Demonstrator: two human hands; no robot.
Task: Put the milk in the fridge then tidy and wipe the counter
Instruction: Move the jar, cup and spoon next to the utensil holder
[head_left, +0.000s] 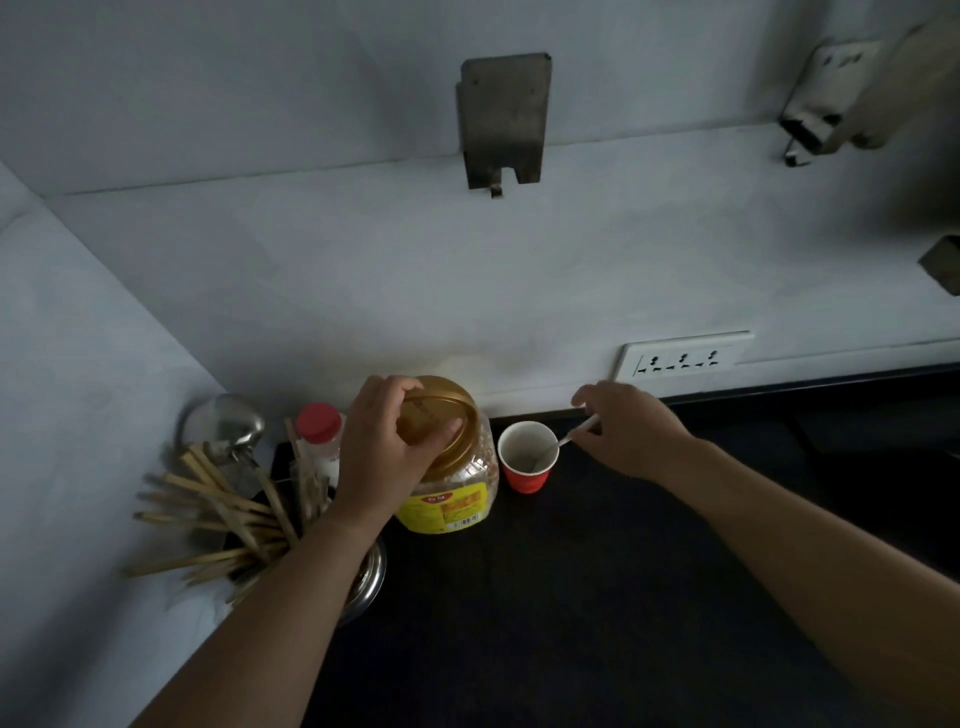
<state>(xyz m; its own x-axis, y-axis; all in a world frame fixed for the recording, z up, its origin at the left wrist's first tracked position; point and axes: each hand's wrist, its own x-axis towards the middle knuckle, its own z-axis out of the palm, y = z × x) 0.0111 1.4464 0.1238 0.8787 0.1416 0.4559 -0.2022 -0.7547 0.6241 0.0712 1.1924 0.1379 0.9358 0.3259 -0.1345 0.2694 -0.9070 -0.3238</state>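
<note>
Two hands reach forward: left hand (387, 441) fingers grip the jar lid (441, 415), right hand (631, 428) fingers pinch a spoon (563, 441).

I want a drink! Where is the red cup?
The red cup stands on the dark counter, just right of the gold-lidded jar, below the wall sockets.

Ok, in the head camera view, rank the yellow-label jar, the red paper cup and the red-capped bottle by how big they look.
1. Yellow-label jar, clearly largest.
2. and 3. Red paper cup and red-capped bottle look similar; the left hand hides part of the bottle, so no ranking.
</note>
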